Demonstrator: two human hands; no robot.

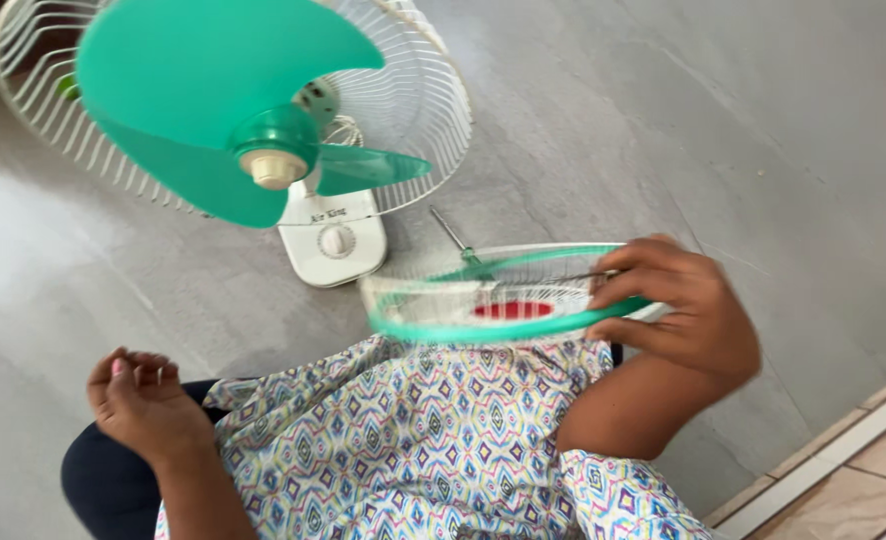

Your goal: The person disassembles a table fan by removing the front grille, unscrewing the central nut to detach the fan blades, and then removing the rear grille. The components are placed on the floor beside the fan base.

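R hand [685,315]: clamped on the rim of the front guard [508,300], fingers over the top, thumb under.
Front guard: white wire w/ green ring + red centre, held flat over the person's lap, blurred.
L hand [143,400]: empty, fingers loosely curled, resting by the knee.
Fan [273,150]: green blades bare, rear cage on, white base on the grey floor [713,130].
Screwdriver [455,240]: on the floor btw fan base & guard.

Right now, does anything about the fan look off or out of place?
Yes. The fan lies on the grey floor with green blades exposed; its front grille is off, held by the right hand. A screwdriver lies loose beside it.
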